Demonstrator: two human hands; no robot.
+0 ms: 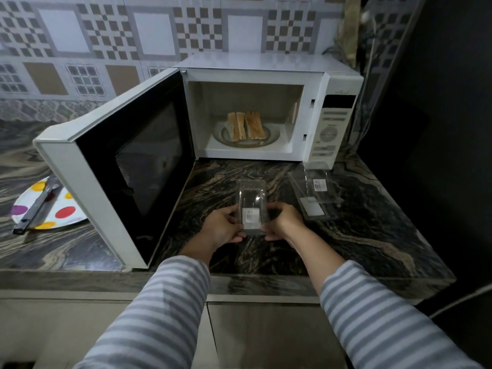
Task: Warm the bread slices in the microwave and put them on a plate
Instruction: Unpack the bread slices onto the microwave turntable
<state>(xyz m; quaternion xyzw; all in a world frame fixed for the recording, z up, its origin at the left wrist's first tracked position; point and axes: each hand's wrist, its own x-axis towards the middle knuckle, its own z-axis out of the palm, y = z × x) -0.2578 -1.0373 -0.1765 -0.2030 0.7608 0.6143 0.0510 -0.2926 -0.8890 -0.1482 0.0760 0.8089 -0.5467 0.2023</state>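
Several toasted bread slices [246, 125] stand on edge on the glass turntable [271, 138] inside the white microwave [266, 66]. Its door [125, 166] swings wide open to the left. In front of the microwave, my left hand [223, 226] and my right hand [283, 221] grip the two sides of a clear plastic container [251, 203] with a white label, held just over the counter. A white plate [64, 209] with coloured dots lies at the far left, partly behind the door.
Dark tongs [37, 206] rest across the dotted plate. A second clear plastic piece [315, 194] with a barcode label lies on the dark marbled counter [359, 222] at the right. A dark wall closes off the right side. Cables hang behind the microwave.
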